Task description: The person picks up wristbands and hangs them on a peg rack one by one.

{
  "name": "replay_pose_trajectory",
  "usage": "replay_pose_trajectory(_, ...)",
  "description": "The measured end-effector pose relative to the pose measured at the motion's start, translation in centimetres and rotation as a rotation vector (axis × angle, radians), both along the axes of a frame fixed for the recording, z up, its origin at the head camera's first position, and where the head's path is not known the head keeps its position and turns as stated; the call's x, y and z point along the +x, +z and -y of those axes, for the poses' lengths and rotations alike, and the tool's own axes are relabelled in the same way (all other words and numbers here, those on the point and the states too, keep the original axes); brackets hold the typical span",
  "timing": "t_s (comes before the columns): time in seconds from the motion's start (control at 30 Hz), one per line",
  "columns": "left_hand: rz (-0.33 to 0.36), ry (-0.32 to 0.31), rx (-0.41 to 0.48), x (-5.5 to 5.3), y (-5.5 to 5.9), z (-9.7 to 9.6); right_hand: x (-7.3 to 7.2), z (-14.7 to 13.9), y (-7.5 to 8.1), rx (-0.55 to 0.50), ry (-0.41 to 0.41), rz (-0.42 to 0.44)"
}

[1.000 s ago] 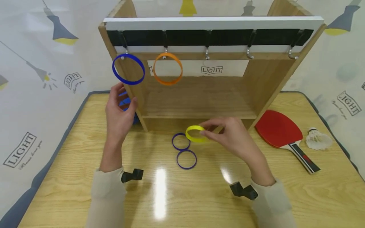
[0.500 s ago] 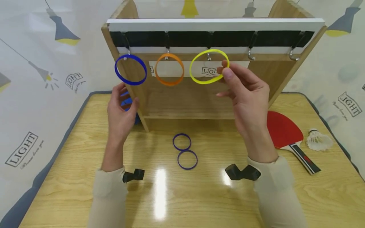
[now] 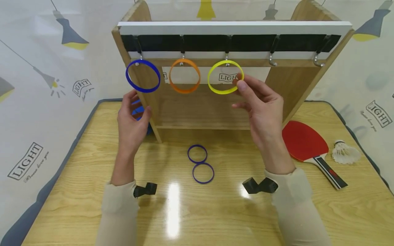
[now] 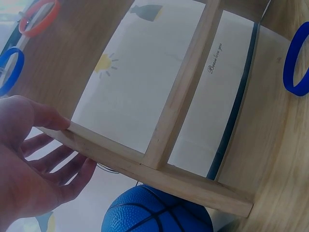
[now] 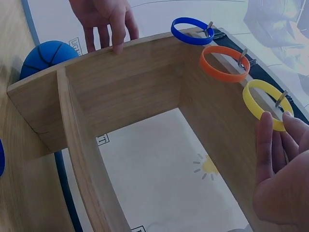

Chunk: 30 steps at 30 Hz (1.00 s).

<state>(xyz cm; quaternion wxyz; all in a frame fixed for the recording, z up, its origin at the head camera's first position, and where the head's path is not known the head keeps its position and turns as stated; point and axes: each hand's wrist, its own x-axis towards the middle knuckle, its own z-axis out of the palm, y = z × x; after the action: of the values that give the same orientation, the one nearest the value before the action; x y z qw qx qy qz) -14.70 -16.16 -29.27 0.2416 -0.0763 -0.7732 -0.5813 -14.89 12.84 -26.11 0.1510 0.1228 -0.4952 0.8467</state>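
Note:
My right hand [image 3: 266, 118] pinches the right edge of a yellow silicone wristband [image 3: 210, 83] between thumb and fingertips. The third hook [image 5: 281, 99] passes through this wristband in the right wrist view. On the first hook hangs a blue wristband [image 3: 127, 79], and on the second an orange wristband [image 3: 170, 82]. With thumb and fingers on either side, my left hand [image 3: 132, 123] holds the left side panel [image 4: 116, 154] of the wooden shelf. Two thin dark-blue wristbands, one [image 3: 188, 158] behind the other [image 3: 194, 176], lie on the table before the shelf.
Two further hooks, the fourth [image 3: 272, 61] and fifth [image 3: 317, 61], carry no wristband. A blue ball [image 4: 154, 212] sits outside the shelf's left panel. A red table tennis bat [image 3: 304, 140] and a shuttlecock [image 3: 344, 152] lie at right.
My right hand has raised the yellow wristband from just above the table to the third hook, then lowered it slightly so it hangs there. My left hand keeps its hold on the shelf.

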Motion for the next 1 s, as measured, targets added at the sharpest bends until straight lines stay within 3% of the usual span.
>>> replay_pose_trajectory(0.33,0.005,0.002,-0.001,0.0,0.0,0.0,0.0,-0.1,-0.2,0.037,0.002,-0.008)
replay_pose_trajectory(0.57,-0.013,-0.003,-0.016,-1.7,-2.3,1.1,0.6,-0.9,-1.5,0.239,-0.007,0.031)
replay_pose_trajectory(0.7,-0.019,-0.009,-0.024,-1.9,-2.8,1.2,1.1,-1.2,-2.8,0.340,-0.001,0.111)
replay_pose_trajectory(0.77,-0.016,-0.012,-0.017,-1.8,-2.5,1.1,1.4,-1.2,-3.5,0.440,0.028,0.162)
replay_pose_trajectory(0.83,-0.006,-0.007,-0.015,-1.2,-1.7,0.6,1.8,-1.1,-4.2,0.613,0.101,0.210)
replay_pose_trajectory(1.0,0.014,0.008,-0.014,0.2,0.1,-0.2,3.0,0.0,-6.2,1.227,0.327,0.225)
